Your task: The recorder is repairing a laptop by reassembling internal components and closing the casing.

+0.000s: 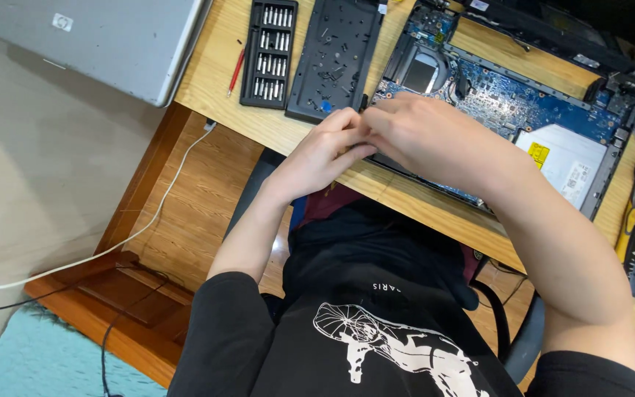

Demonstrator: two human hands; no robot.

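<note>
Wooden worktop [207, 81], cluttered: opened laptop base [553, 140] with its blue circuit board [508, 99] exposed, black bit set [270, 53] and black cover panel [332, 59] holding loose screws just beside it, closed silver laptop [97, 40] at the far corner. Left hand [325, 151] and right hand [424, 136] meet, fingertips pinched together over the base's near edge; whatever small part they hold is hidden, so can't tell. Risk as I see it: a dropped screw could land on the board or roll off the worktop edge. Both forearms angle inward, wrists raised, right arm crossing over the base.
</note>
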